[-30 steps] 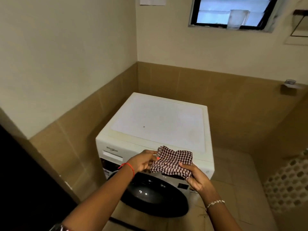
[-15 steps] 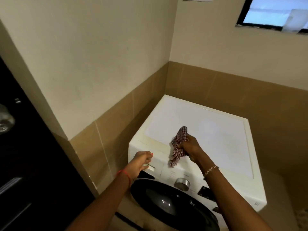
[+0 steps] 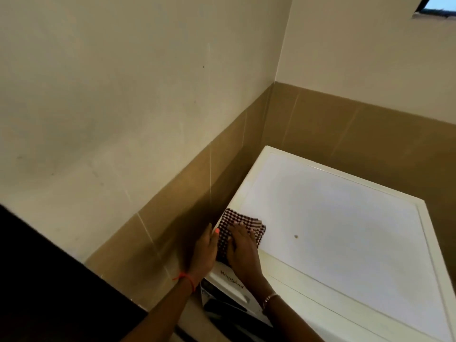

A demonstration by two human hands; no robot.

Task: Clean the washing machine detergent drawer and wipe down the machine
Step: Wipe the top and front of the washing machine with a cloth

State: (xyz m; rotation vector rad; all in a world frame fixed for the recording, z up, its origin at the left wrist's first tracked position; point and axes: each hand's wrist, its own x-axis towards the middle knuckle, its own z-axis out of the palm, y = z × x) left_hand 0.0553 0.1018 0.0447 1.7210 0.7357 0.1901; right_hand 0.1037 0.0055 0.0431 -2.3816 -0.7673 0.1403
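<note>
A white front-loading washing machine stands in the corner, its flat top filling the lower right. A dark red and white checked cloth lies on the top's near left corner. My right hand presses flat on the cloth, fingers spread. My left hand rests against the machine's left edge beside the cloth, thumb touching it. The detergent drawer front with the brand name shows below my hands, closed.
A tan tiled wall runs close along the machine's left side and behind it. A dark door fills the lower left. A window corner shows at the top right. A small dark speck sits on the lid.
My right hand has laid the hanging cloth flat on the top's left corner. My left hand has risen from the drawer front to the machine's left edge. The view has swung left.
</note>
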